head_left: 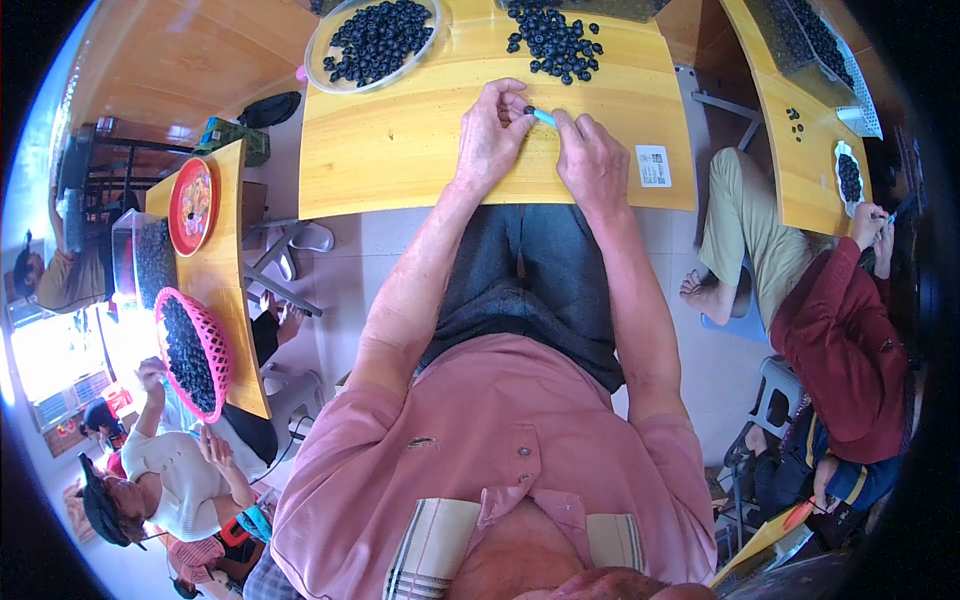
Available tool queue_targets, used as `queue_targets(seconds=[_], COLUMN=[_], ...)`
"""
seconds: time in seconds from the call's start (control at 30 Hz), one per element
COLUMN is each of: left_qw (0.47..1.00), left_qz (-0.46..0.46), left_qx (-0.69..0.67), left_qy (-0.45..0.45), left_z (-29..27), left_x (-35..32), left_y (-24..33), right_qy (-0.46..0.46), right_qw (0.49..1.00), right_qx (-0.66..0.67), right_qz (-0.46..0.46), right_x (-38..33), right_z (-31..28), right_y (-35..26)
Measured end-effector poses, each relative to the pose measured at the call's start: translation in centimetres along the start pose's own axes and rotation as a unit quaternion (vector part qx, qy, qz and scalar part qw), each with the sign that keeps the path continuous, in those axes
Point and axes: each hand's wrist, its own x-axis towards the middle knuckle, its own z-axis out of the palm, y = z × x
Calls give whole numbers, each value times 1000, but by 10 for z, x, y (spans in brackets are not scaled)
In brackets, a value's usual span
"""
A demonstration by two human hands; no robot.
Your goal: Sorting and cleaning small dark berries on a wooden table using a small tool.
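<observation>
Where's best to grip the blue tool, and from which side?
Probably its lower-right part, from the right, as the right hand does: the blue tool is slim, slanting up-left, its other end at the dark piece by the left hand.

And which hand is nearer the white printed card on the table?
Right: the right hand is just left of the white printed card; the left hand is farther left, beyond the right one.

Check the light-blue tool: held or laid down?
Held: the right hand pinches the light-blue tool, its end beside a dark piece in the left hand.
</observation>
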Motion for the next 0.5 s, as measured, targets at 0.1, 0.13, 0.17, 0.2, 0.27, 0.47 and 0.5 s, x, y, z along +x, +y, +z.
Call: queue_targets(seconds=[0.1,0.13,0.17,0.2,0.27,0.47,0.5], left_qw=[998,998,998,998,998,988,982], left_qz=[3,3,3,4,-2,62,76], left_qx=[-54,-54,-57,-59,-54,-14,-2], left_qy=[10,10,18,26,32,137,175], left_z=[1,1,1,1,0,-36,-51], left_x=[0,0,0,0,0,16,23], left_y=[-4,-4,-4,-4,-2,-11,-11], right_qy=[18,9,-1,0,2,-18,-14], right_qw=[1000,999,997,997,998,998,998], right_qx=[-10,-32,-54,-54,-50,-54,-56], right_qz=[4,29,54,54,36,40,40], right_x=[2,3,3,4,6,4,3], right_z=[2,3,3,3,1,1,0], right_y=[1,2,3,3,3,3,4])
